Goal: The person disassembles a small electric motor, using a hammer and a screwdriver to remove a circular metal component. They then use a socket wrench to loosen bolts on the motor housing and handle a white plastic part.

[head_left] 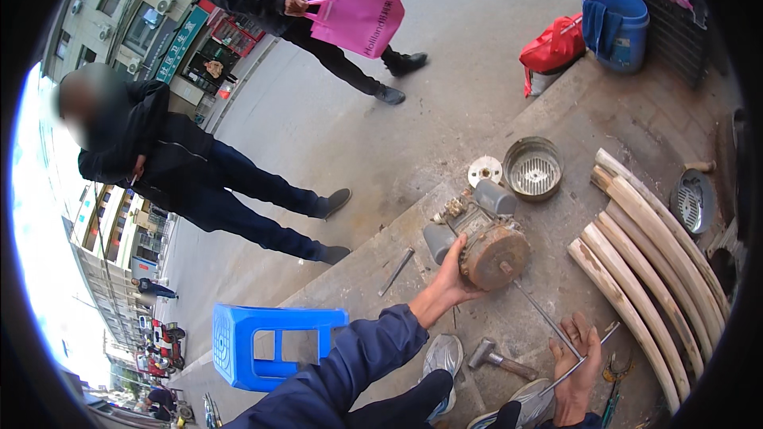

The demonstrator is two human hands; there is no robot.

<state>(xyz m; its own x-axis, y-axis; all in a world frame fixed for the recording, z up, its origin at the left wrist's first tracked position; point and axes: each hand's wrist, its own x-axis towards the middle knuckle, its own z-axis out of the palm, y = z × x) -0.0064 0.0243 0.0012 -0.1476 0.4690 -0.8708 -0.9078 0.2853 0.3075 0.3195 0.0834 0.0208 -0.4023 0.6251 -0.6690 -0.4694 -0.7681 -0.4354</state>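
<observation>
A worn electric motor (498, 257) with a rusty round end and grey cylinders on its sides lies on the ground ahead of me. My left hand (450, 284) grips its near side, thumb up against the housing. In my right hand (574, 377) is a T-handle wrench (548, 320); the crossbar lies across the fingers and the long shaft points at the motor's lower edge. Whether its tip touches a bolt is too small to tell. Between my shoes lies a hammer (502, 358). A metal rod (396, 272) rests left of the motor.
Beyond the motor sit a round vented cover (533, 168) and a pale disc (485, 171). Curved wooden poles (636, 270) lie at right, a blue stool (274, 342) at left. Two people stand nearby, one holding a pink bag (359, 16). A blue bucket (628, 28) stands far right.
</observation>
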